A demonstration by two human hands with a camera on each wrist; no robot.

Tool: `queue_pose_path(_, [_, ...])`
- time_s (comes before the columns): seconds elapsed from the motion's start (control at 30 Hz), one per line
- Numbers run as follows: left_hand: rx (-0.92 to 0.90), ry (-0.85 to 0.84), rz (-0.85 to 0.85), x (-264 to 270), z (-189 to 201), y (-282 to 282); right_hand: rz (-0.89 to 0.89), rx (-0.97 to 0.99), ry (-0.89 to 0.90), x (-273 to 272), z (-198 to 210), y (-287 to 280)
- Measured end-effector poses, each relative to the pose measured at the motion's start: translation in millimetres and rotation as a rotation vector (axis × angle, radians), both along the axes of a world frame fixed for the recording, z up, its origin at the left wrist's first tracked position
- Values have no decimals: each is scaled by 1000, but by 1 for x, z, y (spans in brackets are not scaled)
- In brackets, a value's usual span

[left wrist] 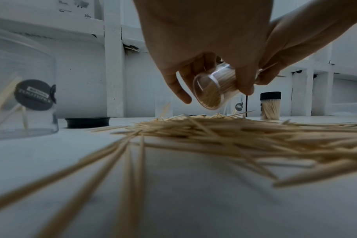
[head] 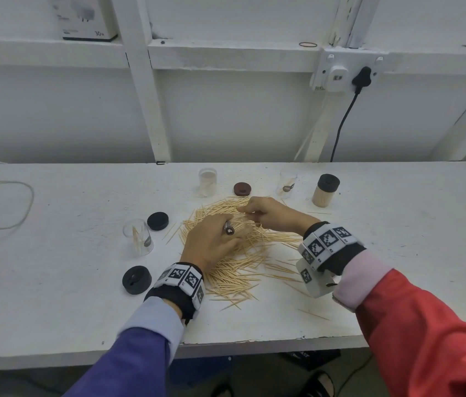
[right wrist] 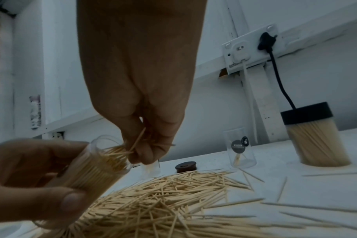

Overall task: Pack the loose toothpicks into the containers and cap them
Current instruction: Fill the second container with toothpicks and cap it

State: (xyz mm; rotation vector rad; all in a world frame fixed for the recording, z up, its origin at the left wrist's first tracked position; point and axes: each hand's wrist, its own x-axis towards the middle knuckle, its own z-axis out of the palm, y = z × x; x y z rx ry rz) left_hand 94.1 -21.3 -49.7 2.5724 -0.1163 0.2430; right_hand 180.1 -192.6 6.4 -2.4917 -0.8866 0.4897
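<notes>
Right hand (right wrist: 141, 99): fingertips pinched on a few toothpicks (right wrist: 137, 139) at mouth of tilted clear container (right wrist: 100, 162). Left hand (head: 211, 242): fingers curled round that container, nearly full, above loose toothpick pile (head: 237, 253) at table (head: 54, 310) centre. Capped full container (head: 325, 190) far right. Open containers (head: 138, 237) and black caps (head: 136, 279) around pile.

My head camera looks steeply down at the table (head: 54, 196) from above; both wrist cameras sit low, close, facing the wall, sharing the toothpicks (left wrist: 214, 128).
</notes>
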Motion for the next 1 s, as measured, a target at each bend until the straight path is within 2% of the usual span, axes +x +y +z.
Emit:
queue_pose_path(0.2, [-10,2,4,0,1,0,-174,368,81,-4,4,-5])
queue_pose_path(0.27, [-19,-2,5,-1,1,0,-213,436,111,-6,5,-4])
queue_pose_path(0.37, [-16,-2,8,-1,2,0,-227,483,149,-8,4,-2])
queue_pose_path(0.5, [-8,-11,40,-2,4,0,-287,568,284,-10,7,-3])
queue_pose_path(0.67, [-15,-17,51,-1,5,0,-225,518,466,-9,18,-13])
queue_pose_path(0.83, [2,-12,53,0,4,0,-178,435,373,-9,19,-16])
queue_pose_path(1.0, [-16,17,14,-1,5,-1,-254,432,187,-5,12,-11])
